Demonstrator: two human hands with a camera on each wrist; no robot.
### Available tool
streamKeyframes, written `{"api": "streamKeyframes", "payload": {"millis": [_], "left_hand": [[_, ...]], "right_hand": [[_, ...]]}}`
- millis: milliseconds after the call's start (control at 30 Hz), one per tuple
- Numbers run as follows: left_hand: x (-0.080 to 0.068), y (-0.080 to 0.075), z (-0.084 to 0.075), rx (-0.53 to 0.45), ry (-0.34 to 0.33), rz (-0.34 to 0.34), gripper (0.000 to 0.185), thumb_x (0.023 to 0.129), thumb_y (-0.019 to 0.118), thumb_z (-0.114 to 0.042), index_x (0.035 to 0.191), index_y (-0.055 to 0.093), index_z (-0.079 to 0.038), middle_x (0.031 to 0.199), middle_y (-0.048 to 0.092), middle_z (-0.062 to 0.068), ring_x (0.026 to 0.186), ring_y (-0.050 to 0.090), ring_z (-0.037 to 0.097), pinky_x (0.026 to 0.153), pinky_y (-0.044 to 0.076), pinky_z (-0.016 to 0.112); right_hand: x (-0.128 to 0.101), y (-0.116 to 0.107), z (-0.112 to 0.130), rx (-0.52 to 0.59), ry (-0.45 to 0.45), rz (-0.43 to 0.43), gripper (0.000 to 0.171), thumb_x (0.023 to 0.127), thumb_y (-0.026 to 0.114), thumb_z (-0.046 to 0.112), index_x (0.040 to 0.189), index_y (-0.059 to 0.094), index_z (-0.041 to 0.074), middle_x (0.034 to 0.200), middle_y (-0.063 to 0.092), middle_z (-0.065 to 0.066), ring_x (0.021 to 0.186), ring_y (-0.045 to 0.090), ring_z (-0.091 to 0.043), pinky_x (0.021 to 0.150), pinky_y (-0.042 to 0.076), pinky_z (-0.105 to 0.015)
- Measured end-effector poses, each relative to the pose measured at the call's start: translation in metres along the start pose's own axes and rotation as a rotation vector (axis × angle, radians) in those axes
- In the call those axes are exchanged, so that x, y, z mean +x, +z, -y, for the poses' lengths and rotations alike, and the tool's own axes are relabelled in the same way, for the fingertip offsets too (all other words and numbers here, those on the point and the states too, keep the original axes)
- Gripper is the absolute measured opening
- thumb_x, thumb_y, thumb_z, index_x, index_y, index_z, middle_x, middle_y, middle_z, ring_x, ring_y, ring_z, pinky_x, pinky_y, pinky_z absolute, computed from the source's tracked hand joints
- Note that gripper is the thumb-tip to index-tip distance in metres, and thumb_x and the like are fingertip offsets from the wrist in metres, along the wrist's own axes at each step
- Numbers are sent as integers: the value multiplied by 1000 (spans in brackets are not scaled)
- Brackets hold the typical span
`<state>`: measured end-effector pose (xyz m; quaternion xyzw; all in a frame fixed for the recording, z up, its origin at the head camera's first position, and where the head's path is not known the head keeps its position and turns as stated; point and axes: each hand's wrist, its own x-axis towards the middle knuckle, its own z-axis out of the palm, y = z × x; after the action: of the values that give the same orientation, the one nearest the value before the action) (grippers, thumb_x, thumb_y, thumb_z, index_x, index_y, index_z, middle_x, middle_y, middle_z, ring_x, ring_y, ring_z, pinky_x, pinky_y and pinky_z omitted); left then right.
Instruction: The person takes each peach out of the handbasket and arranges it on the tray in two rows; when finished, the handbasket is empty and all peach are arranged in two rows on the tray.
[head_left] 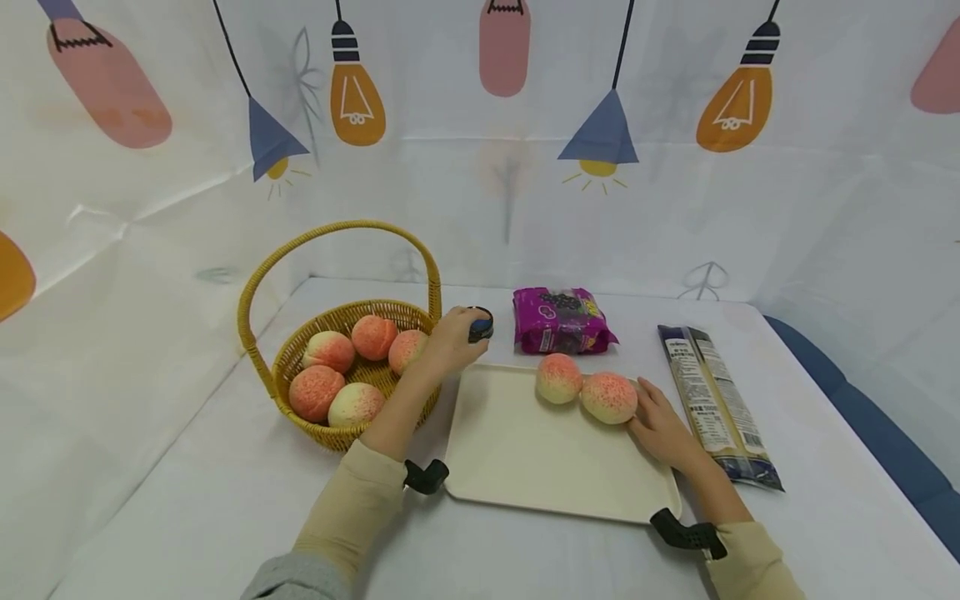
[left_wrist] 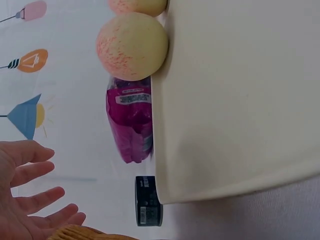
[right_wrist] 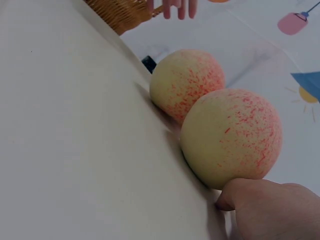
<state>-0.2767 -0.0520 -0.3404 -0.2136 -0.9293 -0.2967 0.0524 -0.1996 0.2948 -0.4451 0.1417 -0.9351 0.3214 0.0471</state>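
Right hand (head_left: 660, 427) fingertips touch peach (head_left: 609, 397) (on tray (head_left: 525, 450), far edge).

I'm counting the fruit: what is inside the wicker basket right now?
Five peaches show inside the basket. The left hand and forearm cross its right rim, so anything beneath them or under the peaches stays hidden.

two round peaches, pale yellow with pink-red speckling: near peach (head_left: 609, 397) and far peach (head_left: 558, 377), touching, resting side by side at tray's (head_left: 525, 450) far right edge.
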Motion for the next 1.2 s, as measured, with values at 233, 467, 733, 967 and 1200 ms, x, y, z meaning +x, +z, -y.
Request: {"api": "streamKeyframes", "payload": {"millis": [233, 467, 733, 967, 1200], "left_hand": [[-6, -10, 12, -9, 12, -72, 35, 84, 63, -14, 117, 59, -4, 122, 52, 20, 114, 47, 34, 92, 40, 44], [-16, -23, 24, -20, -89, -125, 20, 86, 55, -13, 104, 54, -3, 103, 55, 18, 94, 51, 29, 81, 42, 42], [-24, -36, 37, -53, -266, -83, 24, 90, 48, -18, 110, 47, -4, 109, 47, 16, 98, 47, 30, 85, 40, 43], [-29, -39, 46, -27, -317, -62, 39, 88, 47, -16, 122, 45, 3, 124, 38, 28, 109, 43, 40, 88, 38, 49], [-32, -39, 57, 123, -368, 108, 46, 90, 41, -19, 121, 43, 15, 133, 31, 35, 122, 32, 47, 98, 30, 52]], "right_hand": [[0, 0, 1, 3, 2, -2, 51, 89, 53, 9, 134, 35, -8, 141, 16, -34, 127, 16, -53, 98, 17, -64], [0, 1, 1, 7, -18, -14, 51, 88, 52, 7, 133, 36, -10, 140, 17, -35, 126, 18, -53, 98, 17, -64], [0, 2, 0, -1, -33, -27, 51, 87, 53, 5, 132, 37, -11, 138, 19, -37, 125, 19, -54, 98, 18, -64], [0, 2, -2, 6, -33, -28, 51, 87, 53, 6, 132, 37, -11, 138, 19, -36, 125, 19, -54, 98, 17, -64], [0, 2, -1, -4, -24, -19, 51, 88, 52, 7, 132, 36, -11, 139, 18, -35, 126, 18, -53, 98, 17, -64]]}}
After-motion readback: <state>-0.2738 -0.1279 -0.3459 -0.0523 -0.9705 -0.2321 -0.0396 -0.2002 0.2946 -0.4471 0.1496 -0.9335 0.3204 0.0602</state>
